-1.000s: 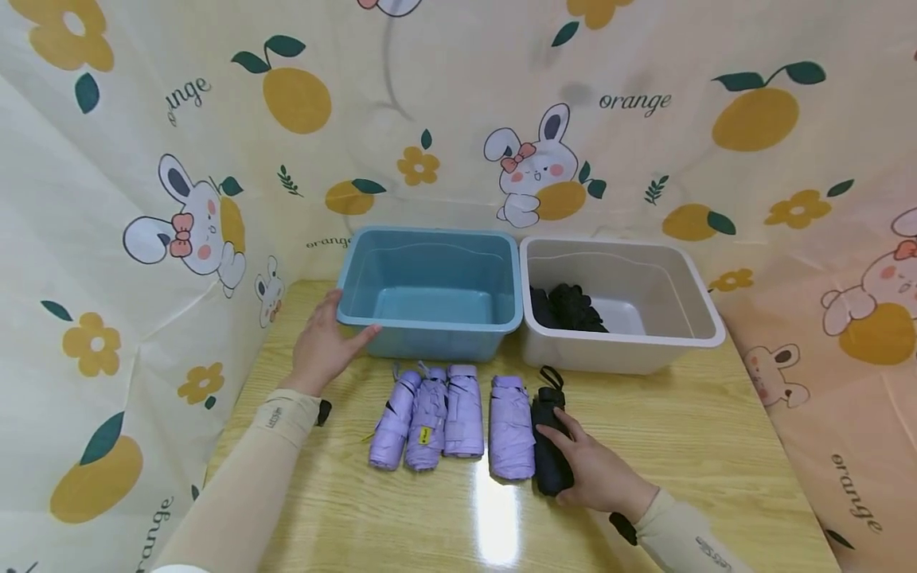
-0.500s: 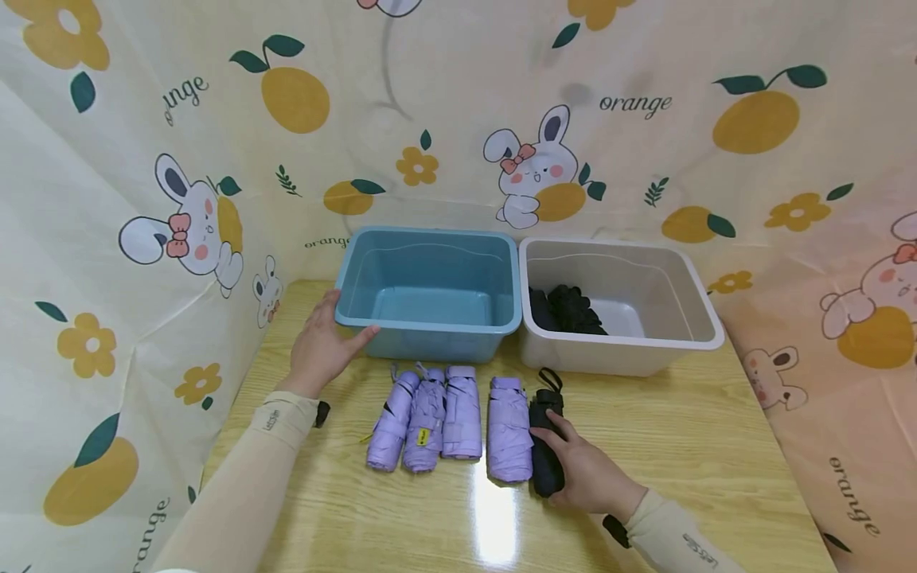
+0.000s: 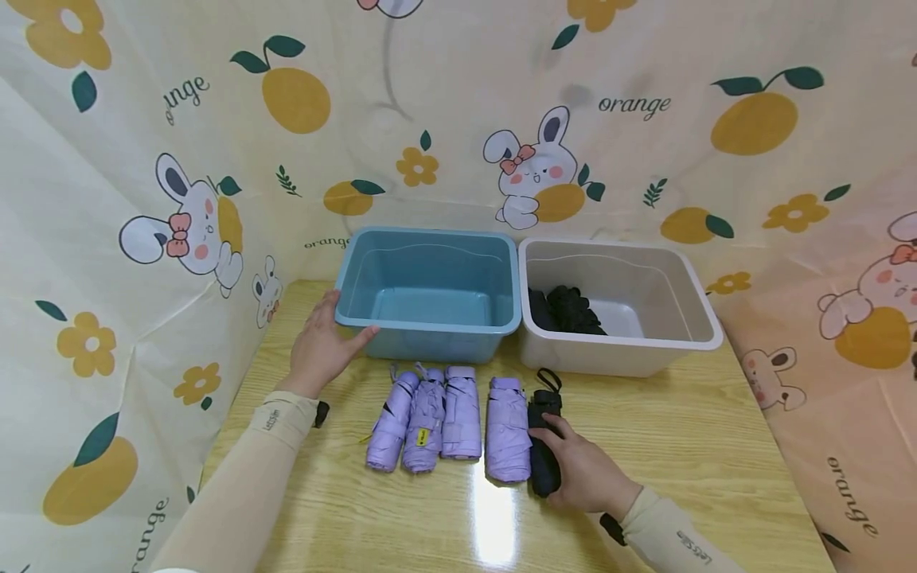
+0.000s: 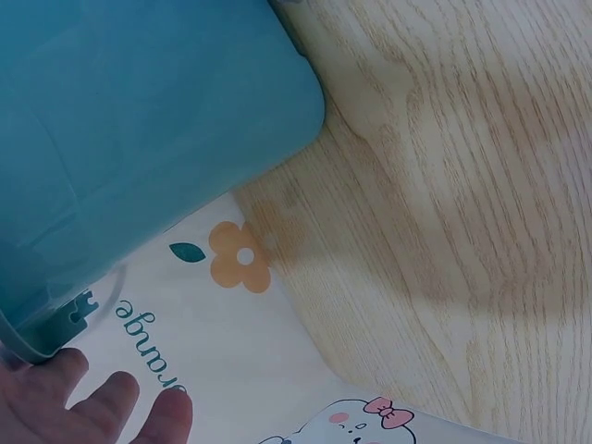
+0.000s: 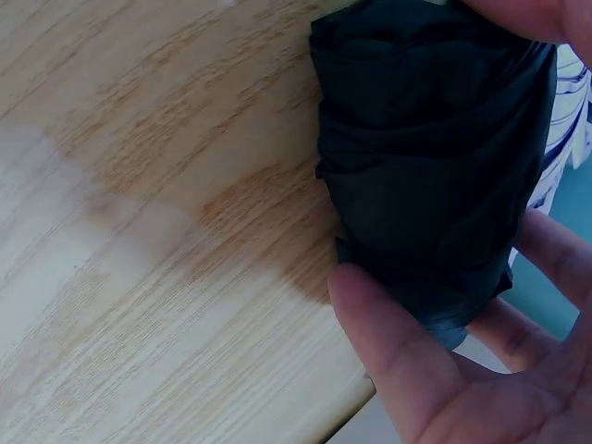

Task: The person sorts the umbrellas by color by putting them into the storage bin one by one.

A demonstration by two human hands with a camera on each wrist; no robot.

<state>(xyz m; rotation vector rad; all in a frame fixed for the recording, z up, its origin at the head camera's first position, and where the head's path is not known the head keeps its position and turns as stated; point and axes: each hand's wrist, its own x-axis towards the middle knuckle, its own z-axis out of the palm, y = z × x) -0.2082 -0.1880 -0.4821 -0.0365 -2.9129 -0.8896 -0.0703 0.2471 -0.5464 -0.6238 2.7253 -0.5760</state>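
Black folding umbrella (image 3: 544,469), gripped

Head: right hand (image 3: 587,472) holds it mid-body; lilac umbrella (image 3: 508,434) just beside grip.
Left wrist: left hand (image 4: 88,416), fingers loose, touches blue bin (image 4: 166,120).
Right wrist: likely light, soft cloth over stiff core; mid-body hold suits.

From here the right hand (image 3: 589,475) covers part of the black umbrella (image 3: 544,468) on its right side, and in the right wrist view a purple umbrella (image 5: 567,111) peeks out as only a sliver behind it. The near wall of the beige bin (image 3: 609,358) hides the lower part of the black bundles (image 3: 571,310), so I can't make out how many lie inside. Print on the yellow tag (image 3: 423,437) is too tiny to read. The left wrist view cuts off most of the left hand (image 3: 320,350) and the blue bin (image 3: 430,342). Glare blots out the grain on the near surface (image 3: 387,517).
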